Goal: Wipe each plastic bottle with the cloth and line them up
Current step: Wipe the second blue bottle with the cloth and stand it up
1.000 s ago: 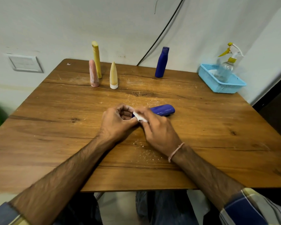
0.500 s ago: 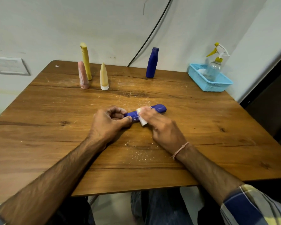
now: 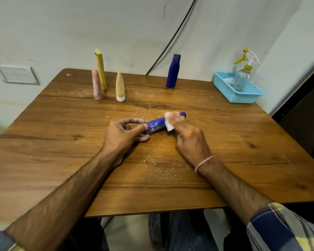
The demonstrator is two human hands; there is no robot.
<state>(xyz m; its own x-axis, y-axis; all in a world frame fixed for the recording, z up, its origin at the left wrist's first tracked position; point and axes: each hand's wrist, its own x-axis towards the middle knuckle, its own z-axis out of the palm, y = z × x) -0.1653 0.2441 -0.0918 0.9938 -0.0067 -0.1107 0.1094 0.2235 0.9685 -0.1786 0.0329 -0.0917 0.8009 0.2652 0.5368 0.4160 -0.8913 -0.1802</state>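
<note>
Gripping the near end of the blue bottle (image 3: 155,126), the left hand (image 3: 123,134) is curling its thumb and fingers round it, thumb on top. The bottle is a smooth plastic cylinder streaked with white smears. It is lying on its side near the middle of the table (image 3: 62,124), slanting away to the right. The right hand (image 3: 188,140) is clamping a small white cloth (image 3: 169,125) over the bottle's far part, fingers bent round the folded fabric. Motion blur is hiding the fingertips. Only the bottle's rounded tip is showing beyond the cloth.

The table is showing a brown wood grain with dark knots and a rounded far corner, and white crumbs (image 3: 161,171) are dusting it around and in front of the hands.

Toward the far left, three bottles are standing upright close together. A tall, slim yellow bottle (image 3: 101,69) is rising at the back with a slanted top. A shorter pink bottle (image 3: 97,86) with a rounded top is standing just in front of it. A cream cone bottle (image 3: 120,86) is tapering to a point above a white base just to their right.

Well apart from these, a second blue bottle (image 3: 173,71), waisted below a narrow neck, is standing at the far edge. At the far right corner a light-blue mesh basket (image 3: 243,96) is holding a clear sprayer (image 3: 242,77) with a yellow and white trigger.
</note>
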